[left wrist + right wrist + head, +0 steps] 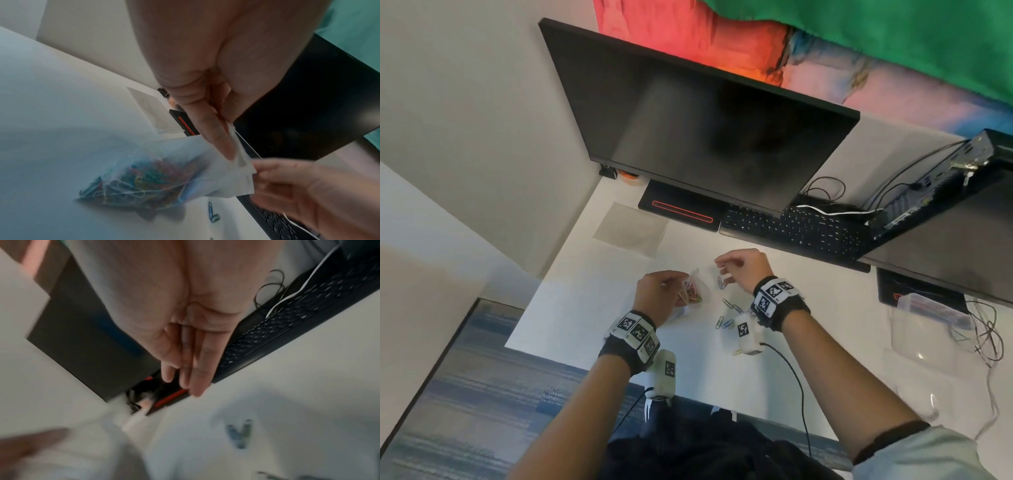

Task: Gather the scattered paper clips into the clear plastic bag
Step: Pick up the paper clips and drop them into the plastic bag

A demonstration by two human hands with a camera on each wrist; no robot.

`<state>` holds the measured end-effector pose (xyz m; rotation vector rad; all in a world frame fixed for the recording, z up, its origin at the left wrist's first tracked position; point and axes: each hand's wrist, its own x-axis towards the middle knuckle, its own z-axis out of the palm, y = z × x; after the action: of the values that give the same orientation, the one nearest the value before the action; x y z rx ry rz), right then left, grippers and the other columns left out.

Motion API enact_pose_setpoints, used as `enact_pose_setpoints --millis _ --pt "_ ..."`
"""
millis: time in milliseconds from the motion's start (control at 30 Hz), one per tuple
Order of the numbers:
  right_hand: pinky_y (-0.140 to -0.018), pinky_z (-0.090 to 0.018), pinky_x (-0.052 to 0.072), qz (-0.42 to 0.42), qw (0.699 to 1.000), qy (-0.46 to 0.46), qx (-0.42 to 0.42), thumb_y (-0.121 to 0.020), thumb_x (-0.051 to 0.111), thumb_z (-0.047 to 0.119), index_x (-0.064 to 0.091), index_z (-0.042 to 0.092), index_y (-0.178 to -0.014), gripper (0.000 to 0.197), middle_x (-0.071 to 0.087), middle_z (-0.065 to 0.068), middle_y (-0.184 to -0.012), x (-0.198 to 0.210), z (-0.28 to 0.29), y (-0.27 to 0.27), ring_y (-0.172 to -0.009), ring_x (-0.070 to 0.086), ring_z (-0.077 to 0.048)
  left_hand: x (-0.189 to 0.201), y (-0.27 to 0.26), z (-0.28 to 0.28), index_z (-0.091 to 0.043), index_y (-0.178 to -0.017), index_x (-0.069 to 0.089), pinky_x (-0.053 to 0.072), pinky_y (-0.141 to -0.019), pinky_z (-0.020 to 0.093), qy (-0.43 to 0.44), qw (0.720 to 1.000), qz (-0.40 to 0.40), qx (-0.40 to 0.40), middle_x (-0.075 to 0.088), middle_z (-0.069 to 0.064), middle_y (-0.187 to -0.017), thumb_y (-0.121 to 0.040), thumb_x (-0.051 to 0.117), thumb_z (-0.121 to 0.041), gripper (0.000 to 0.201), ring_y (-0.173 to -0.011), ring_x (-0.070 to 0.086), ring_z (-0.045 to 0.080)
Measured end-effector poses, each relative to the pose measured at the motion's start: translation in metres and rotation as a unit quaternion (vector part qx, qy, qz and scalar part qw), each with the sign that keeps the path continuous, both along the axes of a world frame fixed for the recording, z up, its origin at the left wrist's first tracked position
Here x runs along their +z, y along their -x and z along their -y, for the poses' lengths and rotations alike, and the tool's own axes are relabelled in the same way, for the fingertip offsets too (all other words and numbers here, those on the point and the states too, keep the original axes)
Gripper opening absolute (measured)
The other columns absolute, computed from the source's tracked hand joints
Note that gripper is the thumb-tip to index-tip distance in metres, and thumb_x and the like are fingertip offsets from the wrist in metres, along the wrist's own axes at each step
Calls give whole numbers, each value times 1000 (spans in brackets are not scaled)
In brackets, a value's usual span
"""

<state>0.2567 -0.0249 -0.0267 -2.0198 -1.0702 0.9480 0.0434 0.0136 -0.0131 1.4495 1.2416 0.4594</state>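
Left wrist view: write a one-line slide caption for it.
Left hand pinches the mouth of the clear plastic bag of coloured paper clips while the right hand is beside its edge; loose clips lie on the desk.

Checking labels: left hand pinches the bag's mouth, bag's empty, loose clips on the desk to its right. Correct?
Not empty. The left wrist view shows the bag already holding a pile of coloured clips. The rest stands: the left hand pinches its mouth, and loose clips lie on the desk to its right.

Dark monitor (709, 120), black keyboard (794, 228) behind; plastic container (928, 308) right.
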Motion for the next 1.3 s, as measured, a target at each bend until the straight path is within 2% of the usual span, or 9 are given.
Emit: enact_pose_setpoints --millis 100,200,533,667,800,867,933,1100,1300 --pt "-113 -29 32 171 975 79 117 -98 45 13 58 15 -132 36 51 -8 -141 -38 2 -15 -130 48 -22 0 7 0 -33 -79 73 62 -84 42 3 1000 5 5 77 9 -75 -94 56 -7 34 -83 76 22" --pt "-119 -30 11 220 933 125 255 -101 34 15 35 15 -147 46 21 -9 -158 -77 18 -6 -146 19 -25 3 13 0 -22 -85 74 63 -81 44 12 1000 16 18 77 14 -84 -94 57 -5 26 -83 76 25" --pt "-119 -37 5 315 807 45 498 -92 43 24 22 19 -152 64 0 -9 -160 -87 113 -12 -146 1 -21 -5 9 -2 -8 -100 76 63 -76 48 18 999 28 26 75 17 -85 -95 57 -4 20 -83 76 29" --pt "-113 -48 31 355 768 44 532 -76 64 3 41 8 -141 69 35 -17 -151 -95 128 -13 -142 27 -32 -6 0 4 -23 -80 76 63 -81 46 22 999 28 10 75 12 -72 -93 58 -5 29 -81 76 26" --pt "-91 -34 54 360 817 12 450 -53 82 -3 67 6 -117 66 60 -16 -129 -94 131 -9 -116 61 -29 -10 -3 8 -31 -70 77 62 -82 46 14 1000 15 -4 75 8 -68 -90 59 -10 34 -79 76 26" --pt "-88 -32 56 333 854 -1 400 -64 81 2 70 5 -110 47 64 -17 -121 -81 128 -2 -109 64 -29 -10 -4 9 -32 -73 78 62 -82 46 7 1000 12 -15 76 6 -68 -88 59 -17 28 -80 76 25" --pt "-77 -36 59 347 834 -8 430 -65 76 -5 71 3 -97 34 66 -17 -106 -81 126 2 -97 65 -31 -9 -5 10 -26 -80 79 63 -79 48 11 1000 13 -11 76 9 -72 -91 60 -12 26 -80 76 26" --pt "-97 -39 44 340 820 125 442 -95 43 1 60 7 -125 35 56 -14 -124 -79 102 3 -116 51 -30 -5 -8 13 -19 -90 75 63 -77 46 12 1000 2 -13 75 16 -75 -95 57 -5 23 -75 75 31" --pt "-85 -31 50 331 869 195 312 -90 50 14 67 9 -105 23 68 -11 -107 -60 71 -8 -99 64 -30 -5 -12 12 -8 -97 76 64 -75 43 23 1000 -1 -7 74 11 -78 -96 58 -4 18 -77 75 30"
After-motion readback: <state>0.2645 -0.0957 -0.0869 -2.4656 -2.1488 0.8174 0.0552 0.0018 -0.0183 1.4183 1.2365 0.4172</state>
